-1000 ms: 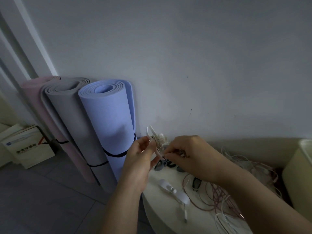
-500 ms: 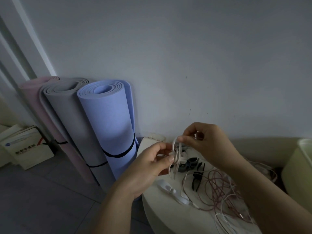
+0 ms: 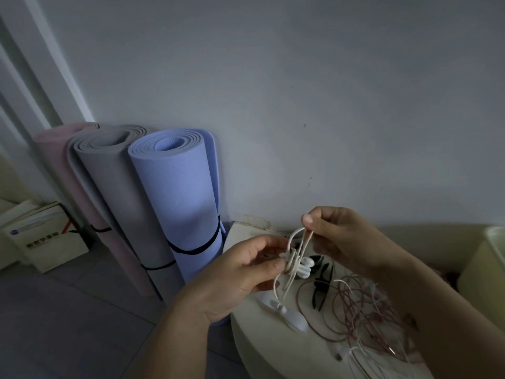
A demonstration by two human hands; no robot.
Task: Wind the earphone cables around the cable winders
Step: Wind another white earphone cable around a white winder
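Observation:
My left hand [image 3: 240, 272] pinches a white cable winder [image 3: 299, 268] between thumb and fingers, above the round table's left edge. A white earphone cable [image 3: 297, 243] is looped around the winder's middle. My right hand [image 3: 338, 236] pinches the upper loop of that cable, lifted just above the winder. Loose ends of the cable hang below the winder. A second white winder [image 3: 287, 314] lies on the table beneath my hands. A black winder [image 3: 322, 285] lies right of it.
Pink and white cables [image 3: 363, 315] lie tangled on the round cream table [image 3: 262, 348]. Three rolled mats, blue [image 3: 180, 203], grey [image 3: 114, 181] and pink, lean against the wall at left. A pale bin [image 3: 486, 272] stands at the right edge. A box [image 3: 41, 236] sits on the floor.
My right hand has risen slightly, pulling the cable loop up above the winder. My left hand with the winder has shifted a little right and down over the table.

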